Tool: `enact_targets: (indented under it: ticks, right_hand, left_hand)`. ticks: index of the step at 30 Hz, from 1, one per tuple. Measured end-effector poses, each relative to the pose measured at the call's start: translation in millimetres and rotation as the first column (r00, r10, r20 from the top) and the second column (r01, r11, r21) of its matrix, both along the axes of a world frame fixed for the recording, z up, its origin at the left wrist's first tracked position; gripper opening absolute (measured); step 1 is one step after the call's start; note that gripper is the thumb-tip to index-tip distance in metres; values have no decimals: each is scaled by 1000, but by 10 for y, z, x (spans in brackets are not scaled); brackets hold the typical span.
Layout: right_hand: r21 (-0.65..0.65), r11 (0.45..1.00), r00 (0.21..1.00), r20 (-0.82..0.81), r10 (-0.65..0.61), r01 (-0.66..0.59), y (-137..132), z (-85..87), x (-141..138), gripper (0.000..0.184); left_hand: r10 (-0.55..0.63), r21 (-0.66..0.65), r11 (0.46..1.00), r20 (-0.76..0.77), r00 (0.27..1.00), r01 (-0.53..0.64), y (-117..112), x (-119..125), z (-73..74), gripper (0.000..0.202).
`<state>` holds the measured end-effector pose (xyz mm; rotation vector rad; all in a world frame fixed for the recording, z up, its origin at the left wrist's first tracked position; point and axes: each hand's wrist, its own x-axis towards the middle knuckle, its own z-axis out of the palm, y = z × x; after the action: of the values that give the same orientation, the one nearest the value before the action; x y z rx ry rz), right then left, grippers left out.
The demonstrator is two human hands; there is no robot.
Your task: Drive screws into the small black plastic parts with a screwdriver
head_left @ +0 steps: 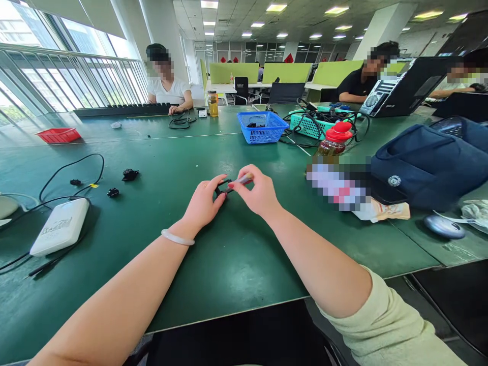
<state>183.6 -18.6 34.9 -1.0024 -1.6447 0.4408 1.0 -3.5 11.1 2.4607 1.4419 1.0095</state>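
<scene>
My left hand [203, 202], with a pale bangle at the wrist, pinches a small black part [218, 191] between thumb and fingers, just above the green table [236, 264]. My right hand [259, 192] grips a short, slim stick-like tool [244, 178] with a light-coloured end. Its other end meets the black part, close to the left fingertips. Fingers cover much of both things, so the exact kind of each cannot be made out. Left of my hands lie small black pieces, among them a crumpled-looking one [130, 175] and a smaller one [113, 192].
On the left are a white box-shaped device [60, 226] with black cables and a red tray [59, 135]. Ahead stand a blue basket [263, 133] and a green basket [310, 127] of cables. A red-lidded bottle [337, 136], navy bag [427, 157] and mouse [444, 227] are right. People sit opposite.
</scene>
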Motion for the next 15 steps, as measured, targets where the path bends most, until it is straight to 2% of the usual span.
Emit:
enact_targets:
  ticks: [4, 7, 9, 12, 14, 15]
  right_hand:
    - [43, 976, 947, -254, -194, 212, 68, -3, 86, 27]
    - [-31, 966, 938, -231, -257, 256, 126, -49, 122, 21]
    - [-79, 963, 956, -129, -265, 256, 139, -83, 113, 18]
    - [-124, 966, 973, -7, -230, 227, 118, -109, 73, 17]
    - [-144, 968, 979, 19, -204, 204, 93, -105, 46, 17]
    - [-152, 969, 980, 24, -196, 197, 81, -99, 36, 17]
  left_hand:
    - [222, 46, 974, -48, 974, -220, 62, -104, 39, 46]
    - [401, -32, 909, -208, 892, -416, 90, -213, 95, 46]
    - [418, -132, 865, -341, 842, -484, 88, -271, 139, 45]
    - [359, -235, 835, -453, 816, -498, 66, -302, 192, 47]
    - [337, -212, 851, -482, 809, -481, 55, -285, 196, 55]
    - [322, -170, 877, -490, 810, -450, 55, -268, 182, 57]
